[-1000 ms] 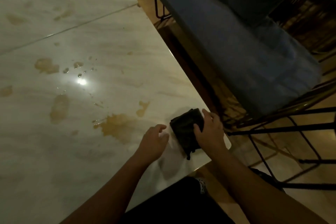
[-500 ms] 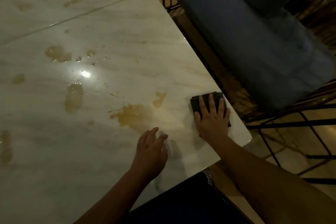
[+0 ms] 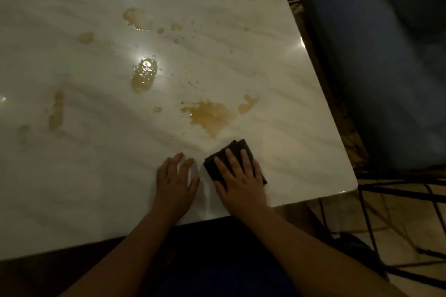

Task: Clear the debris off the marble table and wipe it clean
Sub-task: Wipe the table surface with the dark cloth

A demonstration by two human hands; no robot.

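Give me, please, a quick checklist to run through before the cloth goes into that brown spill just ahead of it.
1. Cloth lies flat under the right hand: ok.
2. Left hand rests flat on the table, apart from the cloth: ok.
3. Path from cloth to the large spill free of objects: ok.
4. Table wiped: not ok, several brown puddles lie on it.
5. Cloth dry enough to absorb: cannot tell, too dark.
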